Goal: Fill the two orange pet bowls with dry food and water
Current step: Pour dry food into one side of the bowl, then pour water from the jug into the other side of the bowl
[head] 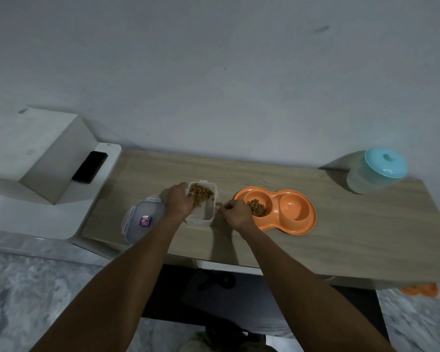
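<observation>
On the wooden desk point(341, 237) an orange double pet bowl point(277, 212) is sitting right of centre. Its left cup is holding a small heap of dry food point(257, 207); its right cup is looking bare, and no water is showing in it. Just left of the bowl a clear food container point(202, 203) is standing open, with brown kibble piled toward its far end. The left hand point(179, 200) is gripping the container's left wall, fingers curled over the rim. The right hand point(235, 214) is hovering between the container and the bowl, closed into a loose fist; I cannot tell whether it is pinching any kibble. The container's lid point(142, 221) is lying flat on the desk just left of the left wrist. A water jug with a turquoise lid point(376, 171) is standing at the desk's far right, well apart from the bowl. A dark phone point(90, 166) is resting on the white ledge at left.
</observation>
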